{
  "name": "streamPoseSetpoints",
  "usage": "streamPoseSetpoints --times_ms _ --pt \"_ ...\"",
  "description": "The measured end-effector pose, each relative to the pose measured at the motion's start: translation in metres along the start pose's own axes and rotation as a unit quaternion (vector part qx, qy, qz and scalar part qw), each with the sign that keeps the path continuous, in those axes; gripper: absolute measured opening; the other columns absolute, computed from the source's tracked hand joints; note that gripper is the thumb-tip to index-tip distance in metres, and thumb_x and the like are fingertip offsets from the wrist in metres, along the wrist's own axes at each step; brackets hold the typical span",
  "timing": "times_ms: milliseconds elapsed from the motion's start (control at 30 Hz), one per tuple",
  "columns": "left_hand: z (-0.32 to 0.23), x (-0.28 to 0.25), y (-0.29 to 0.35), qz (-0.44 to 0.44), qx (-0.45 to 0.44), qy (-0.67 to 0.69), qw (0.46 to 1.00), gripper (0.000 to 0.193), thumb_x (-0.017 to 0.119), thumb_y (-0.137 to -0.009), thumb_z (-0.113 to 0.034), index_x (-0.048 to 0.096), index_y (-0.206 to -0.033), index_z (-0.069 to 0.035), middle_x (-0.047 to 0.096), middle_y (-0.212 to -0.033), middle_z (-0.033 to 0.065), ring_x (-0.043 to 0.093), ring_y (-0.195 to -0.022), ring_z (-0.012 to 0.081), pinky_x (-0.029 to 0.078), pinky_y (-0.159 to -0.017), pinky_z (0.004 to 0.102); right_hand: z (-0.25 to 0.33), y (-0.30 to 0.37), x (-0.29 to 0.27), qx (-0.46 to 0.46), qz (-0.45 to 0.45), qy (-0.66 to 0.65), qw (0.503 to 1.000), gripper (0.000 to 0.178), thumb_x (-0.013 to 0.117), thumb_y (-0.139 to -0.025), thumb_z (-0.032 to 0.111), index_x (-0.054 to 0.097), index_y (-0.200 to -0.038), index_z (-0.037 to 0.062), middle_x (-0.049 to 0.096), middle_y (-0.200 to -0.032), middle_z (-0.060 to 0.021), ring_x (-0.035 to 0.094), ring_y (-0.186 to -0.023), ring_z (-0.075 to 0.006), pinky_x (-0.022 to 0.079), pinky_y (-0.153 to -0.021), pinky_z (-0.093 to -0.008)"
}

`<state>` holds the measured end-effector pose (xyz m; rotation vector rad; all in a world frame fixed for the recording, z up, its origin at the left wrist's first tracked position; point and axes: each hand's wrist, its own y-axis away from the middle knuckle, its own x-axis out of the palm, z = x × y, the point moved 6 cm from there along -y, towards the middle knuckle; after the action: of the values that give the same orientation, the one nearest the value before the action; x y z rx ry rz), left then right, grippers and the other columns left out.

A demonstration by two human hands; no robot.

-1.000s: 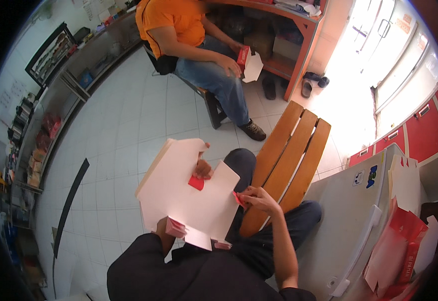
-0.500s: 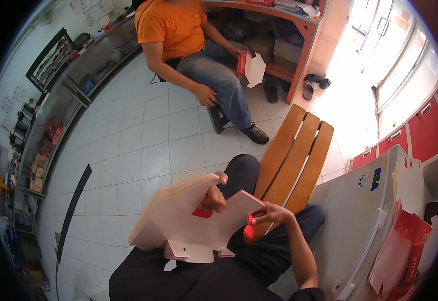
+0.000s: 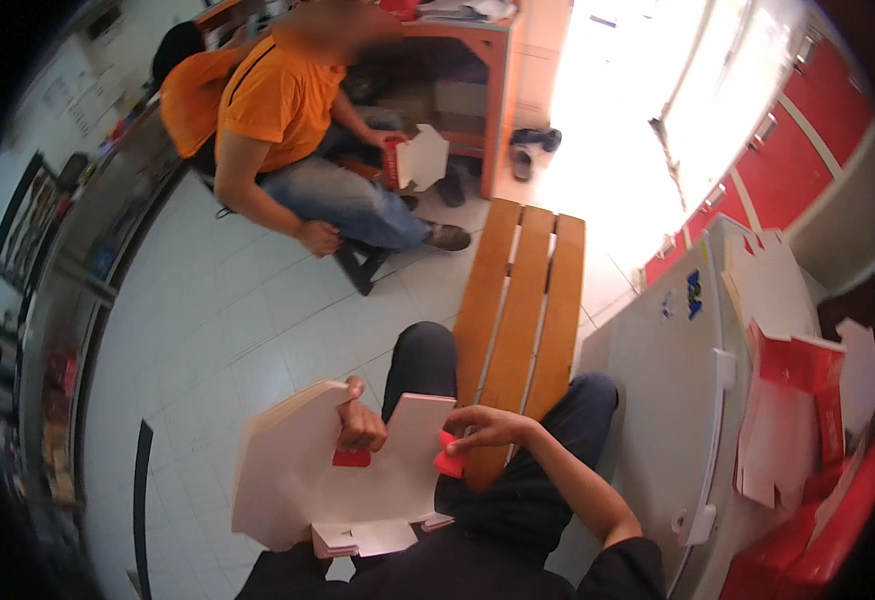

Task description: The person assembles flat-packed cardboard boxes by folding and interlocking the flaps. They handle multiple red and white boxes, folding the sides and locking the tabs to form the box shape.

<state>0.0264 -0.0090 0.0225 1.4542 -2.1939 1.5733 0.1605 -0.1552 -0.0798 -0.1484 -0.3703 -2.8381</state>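
A stack of flat cardboard box blanks (image 3: 287, 465), white inside with red showing on some flaps, leans across my lap. My left hand (image 3: 361, 427) is closed at the notch in its upper edge, fingers curled over the board beside a red flap (image 3: 351, 458). At the right side of the blanks, my right hand (image 3: 492, 427) has its thumb and fingers closed on another red flap (image 3: 449, 460). Small folded tabs (image 3: 362, 538) stick up along the lower edge, close to my body. The underside of the stack is hidden.
A slatted wooden bench (image 3: 527, 290) stretches ahead between my knees. A seated person (image 3: 287, 120) in orange holds a red and white box (image 3: 412, 160); another person (image 3: 192, 105) is behind. On my right stand a white fridge (image 3: 657, 370) and red-and-white cartons (image 3: 787, 400).
The view has swung right, so the room sits further left. A second person in orange has come into sight. Both hands keep their hold on the blanks.
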Motion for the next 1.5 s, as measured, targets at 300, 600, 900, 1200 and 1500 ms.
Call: streamPoseSetpoints --times_ms 300,600,900,1200,1500 --pt "0.004 -0.005 0.011 -0.011 0.038 0.038 0.999 0.065 0.055 -0.093 -0.041 0.024 -0.140 -0.007 0.036 -0.044 -0.0025 0.031 -0.035 0.0133 0.029 -0.047 0.0318 -0.032 0.000 0.018 -0.050 -0.017 -0.014 0.999 0.040 0.067 -0.092 0.041 0.071 -0.101 0.0021 0.065 -0.082 -0.0007 0.057 -0.081 -0.0079 0.047 -0.073 -0.0269" --pt "0.008 -0.019 0.006 -0.048 0.031 0.054 0.997 0.061 0.056 -0.093 -0.044 0.033 -0.136 -0.007 0.044 -0.054 -0.0016 0.040 -0.045 0.0125 0.035 -0.053 0.0321 -0.025 -0.006 0.019 -0.068 0.008 -0.025 0.997 0.043 0.060 -0.096 0.042 0.069 -0.103 -0.0002 0.061 -0.076 0.0015 0.052 -0.072 -0.0052 0.043 -0.062 -0.0245" --pt "0.021 -0.028 -0.003 -0.049 0.009 0.065 0.997 0.058 0.055 -0.093 -0.042 0.036 -0.134 -0.006 0.047 -0.063 0.0004 0.043 -0.054 0.0139 0.037 -0.059 0.0337 -0.020 0.003 0.020 -0.083 -0.032 -0.082 0.993 0.041 0.057 -0.098 0.039 0.068 -0.100 -0.0014 0.056 -0.073 0.0052 0.048 -0.068 -0.0037 0.039 -0.057 -0.0242" --pt "0.036 -0.028 -0.009 -0.060 -0.016 0.066 0.996 0.054 0.054 -0.094 -0.041 0.039 -0.132 -0.006 0.049 -0.072 0.0023 0.046 -0.063 0.0153 0.039 -0.065 0.0353 -0.061 0.003 0.033 -0.111 -0.185 -0.107 0.970 0.040 0.051 -0.102 0.034 0.062 -0.082 0.0011 0.052 -0.068 0.0051 0.045 -0.063 -0.0039 0.039 -0.057 -0.0243" --pt "0.057 -0.040 -0.012 -0.113 -0.049 0.058 0.991 0.051 0.054 -0.095 -0.040 0.042 -0.130 -0.005 0.052 -0.081 0.0042 0.048 -0.072 0.0167 0.041 -0.071 0.0369 -0.066 0.027 0.045 -0.100 -0.258 -0.176 0.945 0.042 0.046 -0.104 0.035 0.066 -0.091 0.0011 0.058 -0.073 0.0028 0.051 -0.070 -0.0057 0.043 -0.063 -0.0251"
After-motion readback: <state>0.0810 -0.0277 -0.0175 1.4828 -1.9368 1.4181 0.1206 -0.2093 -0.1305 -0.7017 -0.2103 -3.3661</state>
